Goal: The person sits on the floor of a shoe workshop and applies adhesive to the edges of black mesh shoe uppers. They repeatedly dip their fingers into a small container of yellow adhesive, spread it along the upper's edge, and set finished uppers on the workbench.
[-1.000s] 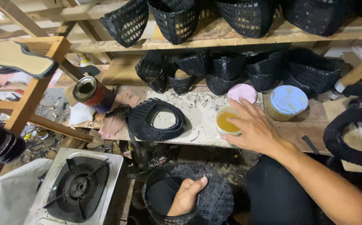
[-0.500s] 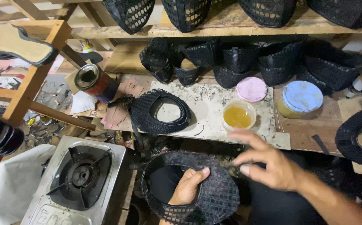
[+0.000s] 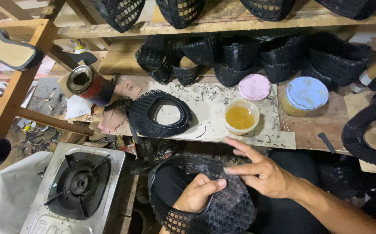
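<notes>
My left hand [image 3: 199, 195] grips the black mesh shoe upper [image 3: 222, 203] from inside; my right hand [image 3: 264, 173] rests spread fingers [image 3: 240, 170] on it, below the surface's [image 3: 318, 128] front edge.

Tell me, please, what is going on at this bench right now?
A person sits at a cluttered wooden workbench, holding a black woven mesh shoe upper over the lap. The left hand is tucked inside it, while the right hand presses fingertips on its outer surface. An open tub of yellow liquid stands just beyond, its pink lid beside it. Another flat black mesh upper lies on the bench.
</notes>
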`<action>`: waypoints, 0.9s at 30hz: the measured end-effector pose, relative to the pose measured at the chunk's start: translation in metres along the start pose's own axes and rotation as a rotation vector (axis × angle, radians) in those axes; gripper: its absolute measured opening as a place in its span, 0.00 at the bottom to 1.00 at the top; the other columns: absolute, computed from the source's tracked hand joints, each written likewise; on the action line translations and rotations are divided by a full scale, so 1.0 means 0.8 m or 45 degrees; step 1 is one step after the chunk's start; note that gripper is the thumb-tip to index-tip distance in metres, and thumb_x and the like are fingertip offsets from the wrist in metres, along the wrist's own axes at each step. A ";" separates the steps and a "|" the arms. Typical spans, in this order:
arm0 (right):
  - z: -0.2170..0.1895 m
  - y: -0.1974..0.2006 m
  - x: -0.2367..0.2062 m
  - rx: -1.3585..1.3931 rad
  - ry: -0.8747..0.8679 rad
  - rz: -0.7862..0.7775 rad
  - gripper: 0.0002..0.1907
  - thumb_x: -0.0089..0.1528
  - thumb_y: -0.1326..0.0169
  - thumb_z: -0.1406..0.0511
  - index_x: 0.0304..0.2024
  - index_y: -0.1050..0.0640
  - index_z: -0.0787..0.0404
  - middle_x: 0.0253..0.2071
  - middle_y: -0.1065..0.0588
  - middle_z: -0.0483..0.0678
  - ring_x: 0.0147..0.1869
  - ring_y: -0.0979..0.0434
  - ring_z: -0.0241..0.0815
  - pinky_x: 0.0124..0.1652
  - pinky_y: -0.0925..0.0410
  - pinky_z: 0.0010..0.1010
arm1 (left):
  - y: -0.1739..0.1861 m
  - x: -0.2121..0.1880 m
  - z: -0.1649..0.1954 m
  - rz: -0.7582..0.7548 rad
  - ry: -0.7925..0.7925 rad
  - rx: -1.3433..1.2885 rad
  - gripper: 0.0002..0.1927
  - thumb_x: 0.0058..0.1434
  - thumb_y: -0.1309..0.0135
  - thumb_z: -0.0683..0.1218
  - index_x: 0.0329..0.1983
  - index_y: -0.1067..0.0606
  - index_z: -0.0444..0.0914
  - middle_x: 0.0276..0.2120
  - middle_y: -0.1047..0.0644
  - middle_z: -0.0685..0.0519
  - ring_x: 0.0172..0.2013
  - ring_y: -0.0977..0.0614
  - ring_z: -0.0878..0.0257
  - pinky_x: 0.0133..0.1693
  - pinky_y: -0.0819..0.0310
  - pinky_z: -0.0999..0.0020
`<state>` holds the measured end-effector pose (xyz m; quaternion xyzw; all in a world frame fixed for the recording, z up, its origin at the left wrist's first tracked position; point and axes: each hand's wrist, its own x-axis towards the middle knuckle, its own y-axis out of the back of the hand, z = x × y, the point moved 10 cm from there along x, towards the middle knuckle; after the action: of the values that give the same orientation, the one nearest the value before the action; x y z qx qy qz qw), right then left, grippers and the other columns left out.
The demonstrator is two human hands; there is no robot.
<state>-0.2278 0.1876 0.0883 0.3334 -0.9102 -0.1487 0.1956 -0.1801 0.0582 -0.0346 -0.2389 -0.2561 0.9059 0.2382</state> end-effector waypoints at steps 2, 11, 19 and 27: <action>0.004 0.001 -0.004 0.245 -0.018 -0.022 0.22 0.54 0.45 0.81 0.46 0.15 0.58 0.76 0.43 0.61 0.81 0.46 0.58 0.69 0.41 0.47 | 0.006 -0.002 0.004 0.031 -0.024 -0.018 0.18 0.74 0.47 0.44 0.28 0.21 0.32 0.28 0.22 0.57 0.30 0.27 0.73 0.34 0.36 0.73; 0.023 0.004 -0.025 0.491 -0.067 0.042 0.17 0.59 0.48 0.81 0.44 0.15 0.61 0.73 0.38 0.59 0.75 0.34 0.55 0.64 0.32 0.46 | -0.008 -0.001 0.037 0.114 -0.030 -0.142 0.15 0.67 0.51 0.44 0.36 0.18 0.29 0.34 0.16 0.50 0.35 0.17 0.66 0.42 0.25 0.71; 0.053 -0.011 -0.044 0.886 -0.453 0.255 0.26 0.56 0.41 0.80 0.57 0.24 0.65 0.56 0.31 0.52 0.43 0.23 0.40 0.39 0.27 0.29 | -0.025 -0.020 0.037 0.054 0.029 -0.270 0.18 0.62 0.50 0.43 0.54 0.23 0.33 0.45 0.17 0.49 0.44 0.16 0.64 0.45 0.22 0.69; 0.007 -0.003 -0.025 0.031 -0.140 0.188 0.17 0.57 0.45 0.78 0.48 0.18 0.65 0.60 0.29 0.53 0.55 0.21 0.44 0.51 0.25 0.32 | -0.001 -0.022 0.014 0.210 -0.021 -0.480 0.16 0.64 0.49 0.38 0.54 0.24 0.26 0.47 0.18 0.44 0.46 0.16 0.56 0.51 0.21 0.60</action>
<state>-0.2152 0.1996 0.0770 0.2591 -0.9434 -0.1410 0.1517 -0.1726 0.0454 -0.0202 -0.2919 -0.4027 0.8603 0.1121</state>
